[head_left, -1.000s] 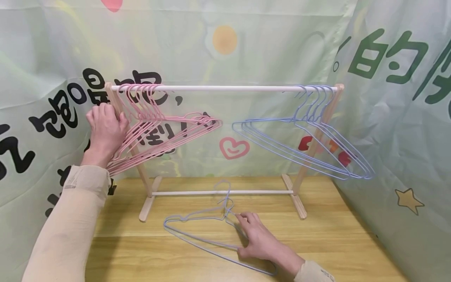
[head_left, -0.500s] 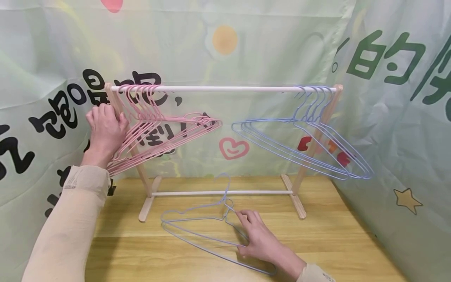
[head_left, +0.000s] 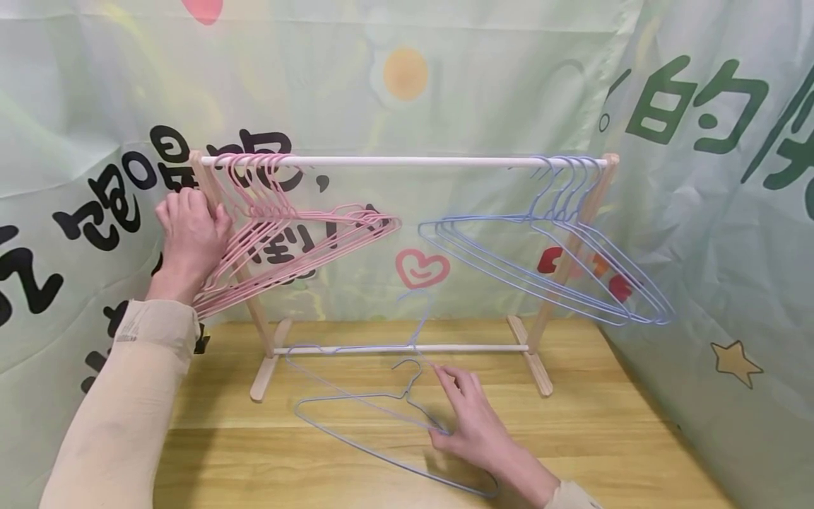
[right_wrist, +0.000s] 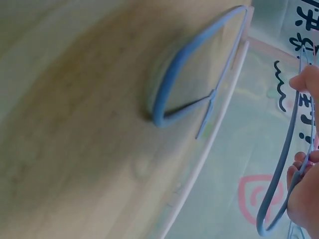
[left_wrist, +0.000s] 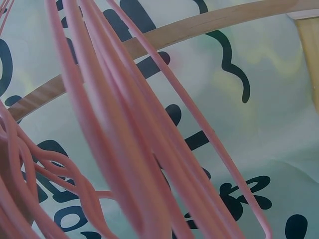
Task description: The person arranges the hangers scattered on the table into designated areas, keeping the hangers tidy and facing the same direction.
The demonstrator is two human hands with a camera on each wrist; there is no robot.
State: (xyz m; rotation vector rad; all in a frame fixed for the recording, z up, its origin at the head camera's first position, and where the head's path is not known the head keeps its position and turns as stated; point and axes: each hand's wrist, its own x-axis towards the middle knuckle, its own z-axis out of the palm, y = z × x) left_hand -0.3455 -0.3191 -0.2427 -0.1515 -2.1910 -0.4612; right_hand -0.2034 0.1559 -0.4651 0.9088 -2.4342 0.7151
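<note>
My left hand (head_left: pixel 193 237) grips the left wooden post (head_left: pixel 205 177) of a small clothes rack, beside several pink hangers (head_left: pixel 299 268). Those pink hangers fill the left wrist view, where the hand is hard to make out. In my right hand (head_left: pixel 473 424) a blue wire hanger (head_left: pixel 418 334) is pinched by its right shoulder, thumb below and fingers above. It is raised off the table, hook up, as the right wrist view also shows the lifted hanger (right_wrist: pixel 281 169). Below it a second blue hanger (head_left: pixel 356 440) lies flat on the table.
Several blue hangers (head_left: pixel 528 272) hang at the right end of the rack's white top rod (head_left: pixel 407 161). A lower white rod (head_left: pixel 477 348) joins the wooden feet on the table (head_left: pixel 254 452). Printed cloth (head_left: pixel 356 78) stands behind and at both sides.
My right hand has lifted the upper blue hanger up and away from the one lying on the table, its hook now higher. The left hand has stayed on the post.
</note>
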